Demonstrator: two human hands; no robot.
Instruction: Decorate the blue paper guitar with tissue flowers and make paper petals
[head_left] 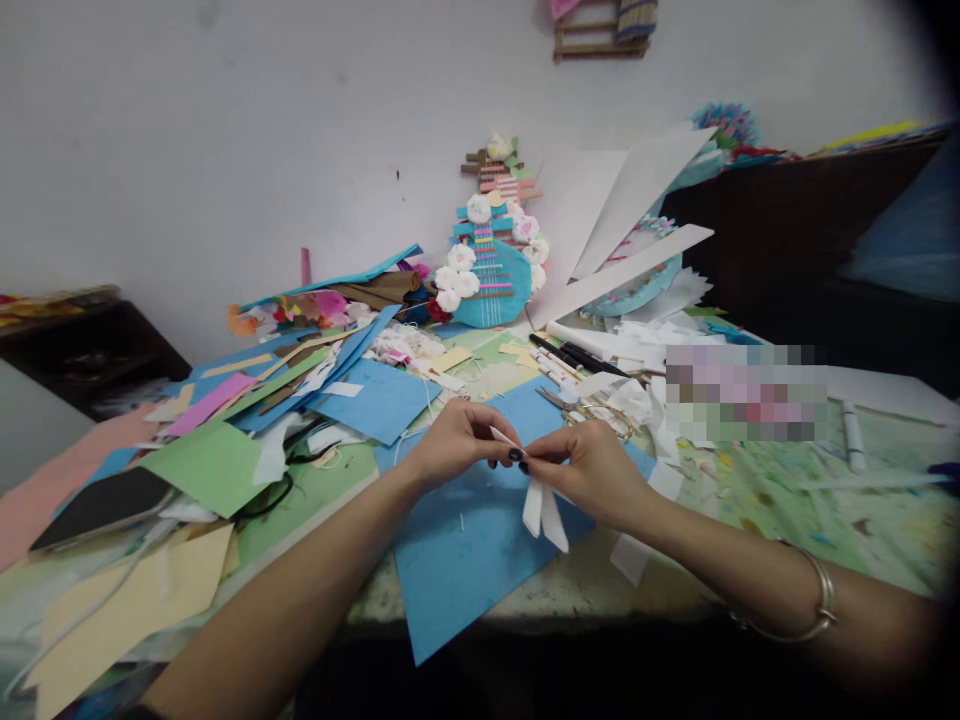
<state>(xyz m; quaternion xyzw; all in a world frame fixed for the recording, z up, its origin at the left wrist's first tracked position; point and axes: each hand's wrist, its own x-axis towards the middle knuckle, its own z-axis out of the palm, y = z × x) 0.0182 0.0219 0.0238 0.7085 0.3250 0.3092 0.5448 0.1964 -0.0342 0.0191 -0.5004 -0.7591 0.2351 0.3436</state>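
Note:
Between my two hands is a folded strip of white paper, its two loose ends hanging below the fingers. My left hand pinches the paper's upper part, with a white tip showing above the thumb. From the other side, my right hand pinches it close to the left fingertips. Fingers hide the middle of the strip. Under both hands lies a sheet of blue paper, one corner jutting over the table's front edge. Scissors rest just beyond my right hand.
Markers lie behind the scissors. A blue paper guitar with white flowers leans against the wall. On the left are green paper, a dark phone-like slab and cream paper. White paper scraps litter the right.

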